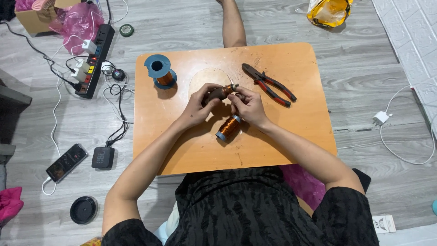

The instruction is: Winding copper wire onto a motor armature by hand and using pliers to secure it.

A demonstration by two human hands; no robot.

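Coil (226,89), a small copper-wound piece, is being pinched between the left hand (200,104) and right hand (246,105) at the table's (296,132) centre. Thin wire feeding from the spool (228,127) just below is probably at risk of snagging or snapping if the spool is rolling away.

- a yellow crinkled plastic bag (328,11) lies on the floor at the top right.
- a brown cardboard box (34,18) sits in the top left corner, pink plastic wrap (77,23) beside it.
- a phone (66,162) lies left of the table, its dark screen faintly lit.
- a small white printed packet (383,223) lies at the bottom right.
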